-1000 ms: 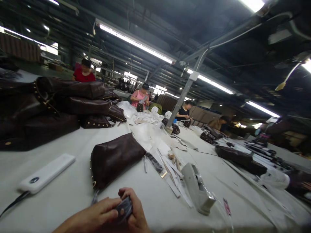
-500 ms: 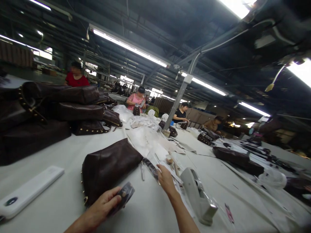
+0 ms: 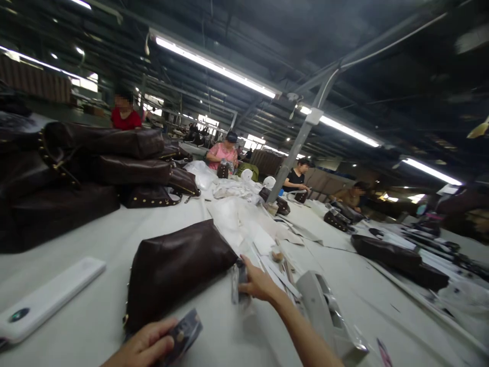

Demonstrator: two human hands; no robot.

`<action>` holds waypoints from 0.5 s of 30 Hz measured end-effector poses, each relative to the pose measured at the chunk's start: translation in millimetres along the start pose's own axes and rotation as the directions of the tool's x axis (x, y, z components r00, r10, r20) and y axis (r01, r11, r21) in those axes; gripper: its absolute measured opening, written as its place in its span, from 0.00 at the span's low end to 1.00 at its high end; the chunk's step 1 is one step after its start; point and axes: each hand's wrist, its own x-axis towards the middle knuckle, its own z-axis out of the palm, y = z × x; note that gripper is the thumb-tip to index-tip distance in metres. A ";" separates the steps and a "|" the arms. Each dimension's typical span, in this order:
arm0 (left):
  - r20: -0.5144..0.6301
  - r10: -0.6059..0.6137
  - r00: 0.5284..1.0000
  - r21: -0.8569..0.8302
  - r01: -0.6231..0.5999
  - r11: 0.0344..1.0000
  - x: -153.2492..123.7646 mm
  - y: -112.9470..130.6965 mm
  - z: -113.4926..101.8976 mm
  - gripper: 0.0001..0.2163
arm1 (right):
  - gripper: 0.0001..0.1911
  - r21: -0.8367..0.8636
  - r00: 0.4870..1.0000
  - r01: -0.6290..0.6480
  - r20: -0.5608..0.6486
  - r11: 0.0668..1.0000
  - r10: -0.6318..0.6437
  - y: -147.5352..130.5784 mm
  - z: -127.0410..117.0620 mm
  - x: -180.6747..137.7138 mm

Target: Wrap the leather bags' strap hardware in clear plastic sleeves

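By the tabletop (image 3: 219, 339) near edge, my left hand (image 3: 147, 342) pinches one strap (image 3: 186, 331). My right hand (image 3: 260, 280) grips another strap (image 3: 242, 276), likely steadying it.

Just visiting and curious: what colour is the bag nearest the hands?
The bag is dark brown, seen best in the head view.

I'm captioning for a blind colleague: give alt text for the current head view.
A left hand holds a dark studded piece near a brown bag on a white table; the right hand grips a blurred dark strap by the bag's corner. A tape dispenser stands at right, piled bags at left, people beyond.
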 end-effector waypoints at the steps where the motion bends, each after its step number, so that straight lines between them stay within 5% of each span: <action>1: 0.005 -0.019 1.000 0.000 0.019 1.000 -2.5 0.9 -5.1 0.26 | 0.32 0.036 0.998 0.050 0.046 0.998 -0.052 -0.9 1.8 -5.0; 5: 0.001 -0.089 0.996 0.010 0.089 0.996 -8.5 2.7 -15.9 0.26 | 0.21 0.072 0.975 0.182 0.114 0.981 -0.189 0.8 10.8 -22.5; 15: 0.030 -0.139 0.990 -0.012 0.140 0.990 -6.1 10.3 -11.3 0.23 | 0.12 -0.239 0.953 0.253 -0.107 0.937 -0.284 5.4 14.8 -34.9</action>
